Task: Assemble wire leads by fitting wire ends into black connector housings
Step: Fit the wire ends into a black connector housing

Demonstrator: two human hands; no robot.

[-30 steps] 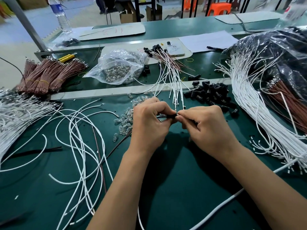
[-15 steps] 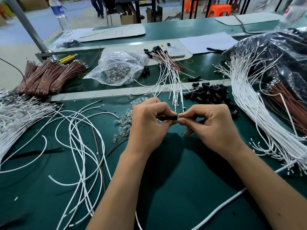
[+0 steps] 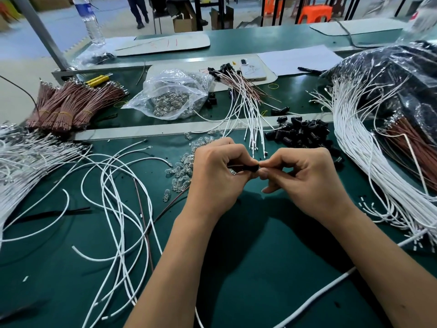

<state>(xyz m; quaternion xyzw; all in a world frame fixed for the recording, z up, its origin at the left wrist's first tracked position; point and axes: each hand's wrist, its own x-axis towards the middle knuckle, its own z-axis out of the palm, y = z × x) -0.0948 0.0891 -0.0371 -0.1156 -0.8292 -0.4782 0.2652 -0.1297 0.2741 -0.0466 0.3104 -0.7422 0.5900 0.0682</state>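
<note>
My left hand (image 3: 216,176) pinches a small black connector housing (image 3: 250,167) with a dark wire running back into the palm. My right hand (image 3: 305,178) meets it from the right, thumb and forefinger closed at the housing's end; what they hold there is hidden. A pile of loose black housings (image 3: 300,132) lies just beyond my right hand. Finished leads (image 3: 243,100), white and brown with black housings, fan out behind. Loose white wires (image 3: 113,185) curl on the green mat to the left.
Small clear glass bulbs (image 3: 182,169) are scattered by my left hand, more in a plastic bag (image 3: 172,95). Bundled brown wires (image 3: 71,102) lie far left. A thick sheaf of white wires (image 3: 359,147) and a black plastic bag (image 3: 402,79) fill the right side.
Both hands shifted slightly right and my right fingers curled tighter against the housing's end. The camera view rose a little.
</note>
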